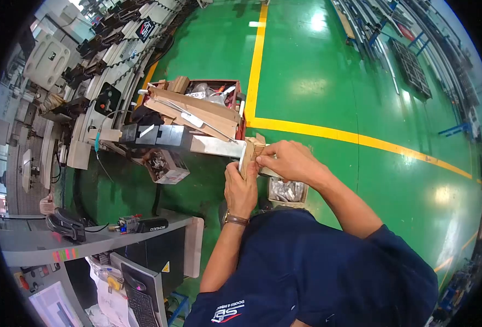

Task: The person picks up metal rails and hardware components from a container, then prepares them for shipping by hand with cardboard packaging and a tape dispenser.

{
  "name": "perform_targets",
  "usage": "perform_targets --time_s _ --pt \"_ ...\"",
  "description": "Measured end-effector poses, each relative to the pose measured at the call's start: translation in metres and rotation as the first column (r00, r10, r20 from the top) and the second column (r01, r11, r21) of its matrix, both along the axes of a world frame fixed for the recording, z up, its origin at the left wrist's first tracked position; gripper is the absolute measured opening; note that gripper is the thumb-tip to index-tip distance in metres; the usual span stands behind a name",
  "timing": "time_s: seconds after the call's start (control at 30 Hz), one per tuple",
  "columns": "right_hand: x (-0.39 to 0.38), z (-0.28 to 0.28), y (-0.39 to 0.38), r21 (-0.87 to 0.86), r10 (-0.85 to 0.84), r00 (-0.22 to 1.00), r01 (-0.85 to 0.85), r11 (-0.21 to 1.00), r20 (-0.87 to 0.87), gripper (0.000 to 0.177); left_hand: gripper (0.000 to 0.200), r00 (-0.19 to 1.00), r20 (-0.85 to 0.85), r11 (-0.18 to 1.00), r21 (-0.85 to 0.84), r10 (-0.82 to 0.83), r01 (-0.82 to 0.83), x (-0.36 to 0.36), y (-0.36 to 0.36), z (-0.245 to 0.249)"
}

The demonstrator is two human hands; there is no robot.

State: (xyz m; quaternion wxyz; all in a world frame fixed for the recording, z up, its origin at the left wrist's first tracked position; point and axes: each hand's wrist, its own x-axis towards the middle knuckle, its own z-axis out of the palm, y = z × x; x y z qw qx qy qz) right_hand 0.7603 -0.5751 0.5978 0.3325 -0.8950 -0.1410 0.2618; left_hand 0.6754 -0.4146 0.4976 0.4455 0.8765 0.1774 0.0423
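Note:
In the head view, a small brown cardboard piece [253, 148] with a pale front edge stands at the end of a flat silver-white bar [217, 146]. My left hand [241, 191], a watch on its wrist, grips the cardboard from the near side, thumb up along it. From the right, my right hand [292, 162] pinches the cardboard's edge between thumb and bent fingers. Exactly what lies under my fingertips is hidden. The bar runs left to a dark grey block [162, 136].
Behind the bar sits a red crate [238, 101] heaped with cardboard strips and scraps. Below are a box of small parts [167, 166] and another box of metal pieces [287, 191]. A console [192, 240] with keyboard stands at left; long profiles [377, 38] lie on racks at right.

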Motion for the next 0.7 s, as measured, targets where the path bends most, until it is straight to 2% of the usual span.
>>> perform_targets --time_s 0.17,0.27,0.37,0.43,0.47,0.5,0.53,0.57,0.67,0.7 --pt "0.0 -0.016 -0.005 -0.03 -0.015 1.0 0.015 0.999 0.004 0.033 0.061 0.999 0.038 0.998 0.063 0.014 -0.016 -0.001 -0.004 -0.009" --pt "-0.001 -0.026 -0.009 -0.046 -0.032 0.999 0.031 0.998 -0.028 0.034 0.062 0.995 -0.046 0.991 0.092 -0.09 0.094 -0.001 -0.006 -0.007" --pt "-0.001 -0.026 -0.011 -0.072 -0.035 0.998 0.032 0.997 -0.045 0.038 0.064 0.993 -0.078 0.991 0.101 -0.085 0.093 0.003 -0.009 -0.01" --pt "0.0 -0.021 -0.013 -0.095 -0.016 0.994 0.005 0.995 -0.107 0.041 0.066 0.976 -0.199 0.992 0.065 -0.092 0.107 0.009 -0.007 -0.003" --pt "0.001 -0.024 -0.017 -0.051 0.036 0.995 -0.041 0.998 -0.096 0.044 0.067 0.961 -0.261 0.993 0.045 -0.093 0.109 0.011 -0.006 -0.001" --pt "0.002 -0.03 -0.024 -0.007 0.089 0.993 -0.09 0.996 -0.084 0.047 0.068 0.977 -0.201 0.996 0.04 -0.075 0.085 0.009 -0.007 -0.004" --pt "0.002 -0.038 -0.031 0.037 0.141 0.988 -0.139 0.99 -0.068 0.05 0.068 0.973 -0.219 0.996 0.028 -0.075 0.083 0.01 -0.006 -0.004" --pt "-0.001 -0.055 -0.041 0.218 0.145 0.989 -0.134 0.967 -0.036 0.063 0.068 0.969 -0.236 0.996 0.016 -0.076 0.082 0.012 -0.004 -0.002" --pt "0.01 -0.064 -0.057 0.306 0.002 0.922 0.126 0.944 -0.387 0.075 0.068 0.959 -0.265 0.994 0.021 -0.095 0.104 0.013 -0.009 -0.007" --pt "0.016 -0.072 -0.062 0.21 -0.022 0.879 0.138 0.968 -0.477 0.083 0.067 0.961 -0.255 0.992 0.025 -0.11 0.12 0.01 -0.015 -0.009"
